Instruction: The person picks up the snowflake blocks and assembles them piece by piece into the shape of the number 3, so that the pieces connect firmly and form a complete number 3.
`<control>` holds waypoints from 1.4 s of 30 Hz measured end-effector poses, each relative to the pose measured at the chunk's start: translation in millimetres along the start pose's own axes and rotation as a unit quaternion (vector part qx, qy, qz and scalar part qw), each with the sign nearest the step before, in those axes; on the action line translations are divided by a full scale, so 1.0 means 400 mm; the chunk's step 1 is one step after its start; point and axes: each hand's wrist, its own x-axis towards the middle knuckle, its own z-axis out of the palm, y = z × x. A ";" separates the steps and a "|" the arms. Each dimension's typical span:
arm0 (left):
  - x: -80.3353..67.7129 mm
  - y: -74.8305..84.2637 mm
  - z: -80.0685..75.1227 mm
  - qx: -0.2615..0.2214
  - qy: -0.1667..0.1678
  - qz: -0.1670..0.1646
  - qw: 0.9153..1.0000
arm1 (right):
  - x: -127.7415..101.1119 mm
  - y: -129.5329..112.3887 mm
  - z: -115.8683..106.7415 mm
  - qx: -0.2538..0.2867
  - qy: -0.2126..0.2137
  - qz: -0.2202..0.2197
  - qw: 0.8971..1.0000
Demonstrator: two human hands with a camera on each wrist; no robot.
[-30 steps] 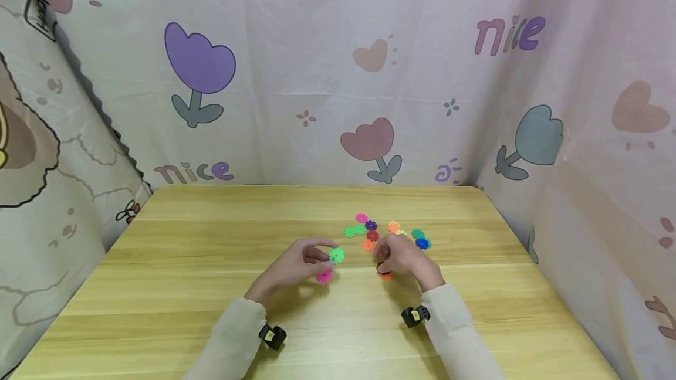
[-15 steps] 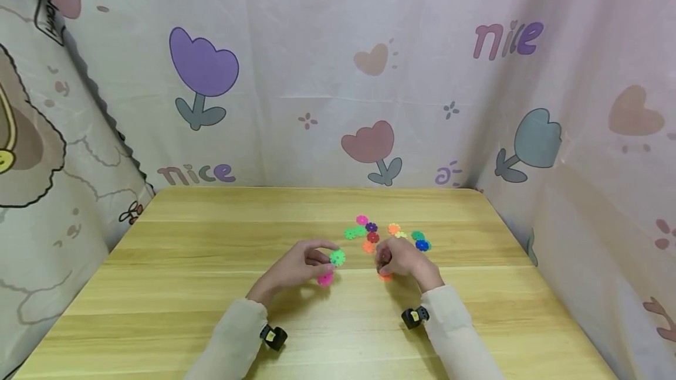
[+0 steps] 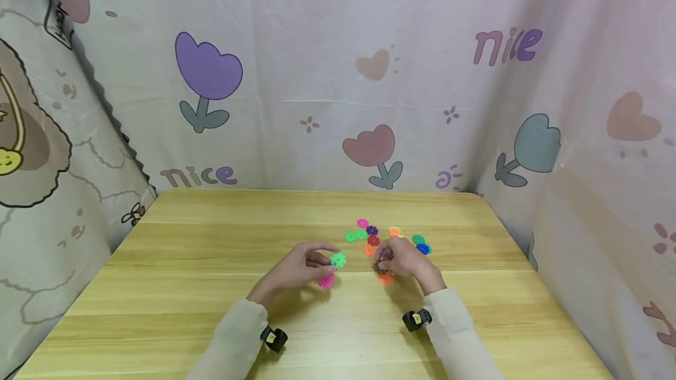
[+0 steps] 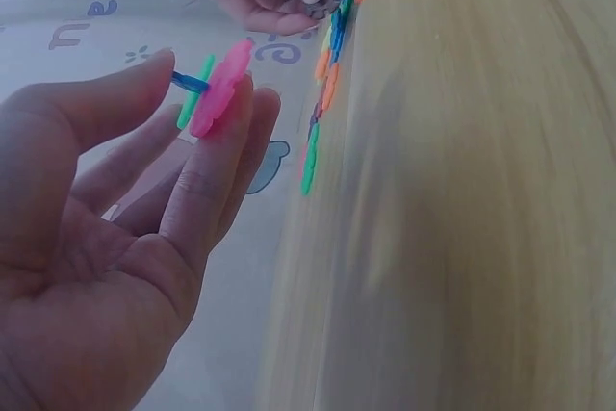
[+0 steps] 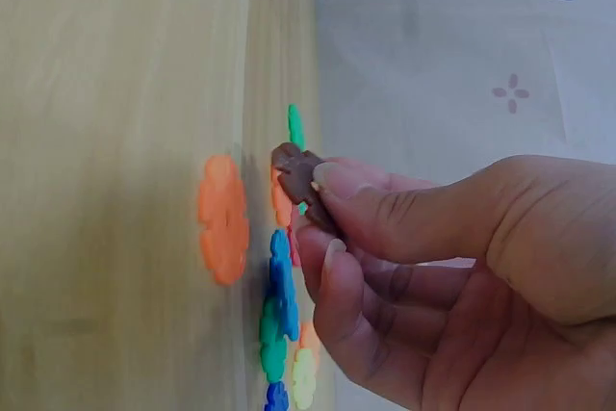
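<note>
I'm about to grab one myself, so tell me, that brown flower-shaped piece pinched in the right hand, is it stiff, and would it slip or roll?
The brown piece probably is stiff: it keeps its flat notched shape while the right hand pinches it. It looks light, since thumb and fingers alone carry it. Flat, it likely lies still like the orange piece on the table.

In my left hand (image 3: pixel 296 268) I pinch a small cluster of joined snowflake discs: a pink disc (image 4: pixel 219 89) slotted with a green disc (image 3: pixel 338 260), standing on edge above the table. My right hand (image 3: pixel 404 258) pinches a brown snowflake disc (image 5: pixel 300 177) between thumb and forefinger, held just above an orange disc (image 5: pixel 222 218) lying flat.
</note>
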 end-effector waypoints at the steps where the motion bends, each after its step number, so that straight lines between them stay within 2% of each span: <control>1: 0.000 0.000 0.000 0.000 0.000 0.000 1.000 | 0.001 -0.002 0.001 -0.001 0.004 -0.001 1.000; 6: 0.001 0.001 0.001 -0.002 -0.002 -0.001 1.000 | -0.001 -0.021 0.001 0.022 0.018 -0.011 1.000; 13: 0.002 0.004 0.001 -0.010 -0.004 -0.004 1.000 | 0.003 -0.049 0.005 0.067 0.016 -0.072 0.995; 19: 0.002 0.009 0.003 -0.019 -0.008 -0.014 1.000 | 0.004 -0.065 0.011 0.090 0.021 -0.099 0.991; 31: 0.004 0.014 0.004 -0.020 -0.009 -0.017 1.000 | 0.005 -0.084 0.027 0.102 0.031 -0.166 0.980; 42: 0.008 0.011 0.010 -0.036 -0.016 -0.013 0.999 | 0.007 -0.096 0.043 0.101 0.042 -0.173 0.979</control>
